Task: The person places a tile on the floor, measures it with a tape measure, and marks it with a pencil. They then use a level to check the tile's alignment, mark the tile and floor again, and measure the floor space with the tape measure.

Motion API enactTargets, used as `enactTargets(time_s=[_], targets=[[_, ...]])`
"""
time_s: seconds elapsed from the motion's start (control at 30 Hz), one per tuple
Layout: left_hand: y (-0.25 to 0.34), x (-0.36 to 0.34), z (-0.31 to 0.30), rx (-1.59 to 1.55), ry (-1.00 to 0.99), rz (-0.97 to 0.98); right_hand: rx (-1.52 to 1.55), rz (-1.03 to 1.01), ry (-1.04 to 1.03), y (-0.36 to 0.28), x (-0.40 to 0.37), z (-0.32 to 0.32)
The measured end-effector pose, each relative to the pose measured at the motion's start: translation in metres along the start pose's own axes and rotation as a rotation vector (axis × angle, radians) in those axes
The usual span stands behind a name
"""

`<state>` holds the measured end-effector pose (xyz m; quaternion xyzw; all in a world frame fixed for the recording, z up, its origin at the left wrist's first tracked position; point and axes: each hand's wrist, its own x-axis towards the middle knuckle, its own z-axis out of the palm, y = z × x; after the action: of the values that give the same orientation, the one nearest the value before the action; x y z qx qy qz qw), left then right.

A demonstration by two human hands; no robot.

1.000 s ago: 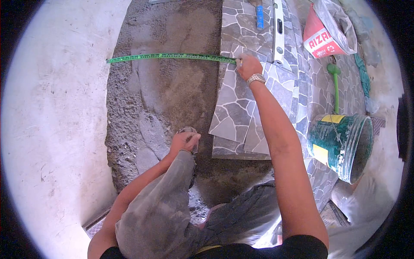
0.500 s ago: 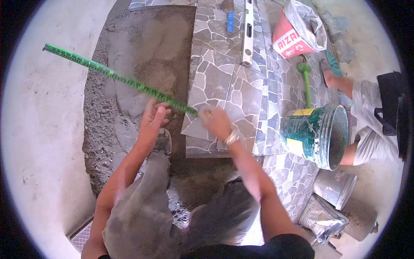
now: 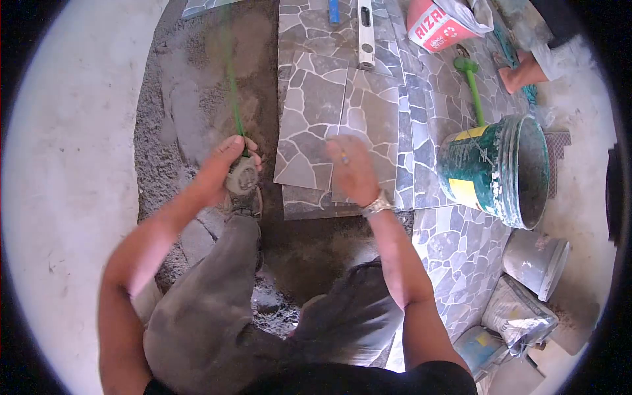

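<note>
Left hand (image 3: 218, 168) grips the tape measure (image 3: 242, 176) over the mortar bed (image 3: 191, 99), with the green blade running upward, blurred. Right hand (image 3: 353, 170) hovers over a loose tile (image 3: 313, 122); blur hides its grip. Green bucket (image 3: 490, 172), mallet (image 3: 471, 85) and spirit level (image 3: 365, 33) lie to the right.

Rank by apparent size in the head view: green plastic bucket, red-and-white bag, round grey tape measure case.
Largest: green plastic bucket.
Next: red-and-white bag, partly cut off by the frame.
Smallest: round grey tape measure case, in the left hand.
</note>
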<state>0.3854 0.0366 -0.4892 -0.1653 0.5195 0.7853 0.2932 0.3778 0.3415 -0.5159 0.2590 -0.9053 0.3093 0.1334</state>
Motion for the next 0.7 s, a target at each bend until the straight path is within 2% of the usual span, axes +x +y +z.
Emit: enactTargets(time_s=[0.07,0.13,0.2,0.3,0.33,0.4,0.53,0.63,0.7], targets=[[0.018,-0.001,-0.014,0.167,-0.02,-0.107,0.051,0.184,-0.079,0.035,-0.02,-0.002],[0.028,0.003,-0.029,0.365,-0.049,-0.165,0.148,0.436,-0.196,0.039,-0.031,0.003],[0.023,0.022,-0.058,0.766,-0.129,-0.126,0.264,0.742,-0.323,0.034,-0.026,-0.006],[0.009,0.052,-0.094,1.267,-0.284,-0.059,0.335,0.883,-0.161,0.07,-0.042,0.018],[0.002,0.056,-0.102,1.418,-0.335,-0.039,0.457,0.901,-0.121,0.066,-0.041,0.016],[-0.01,0.055,-0.1,1.483,-0.374,-0.011,0.706,0.933,-0.03,0.053,-0.032,0.008],[-0.023,0.066,-0.091,1.478,-0.441,-0.01,0.58,0.782,-0.323,0.057,-0.054,0.033],[-0.024,0.074,-0.076,1.587,-0.414,-0.028,0.752,0.802,-0.389,0.061,-0.069,0.057],[-0.025,0.08,-0.06,1.536,-0.43,-0.039,0.605,0.75,-0.432,0.05,-0.066,0.06]])
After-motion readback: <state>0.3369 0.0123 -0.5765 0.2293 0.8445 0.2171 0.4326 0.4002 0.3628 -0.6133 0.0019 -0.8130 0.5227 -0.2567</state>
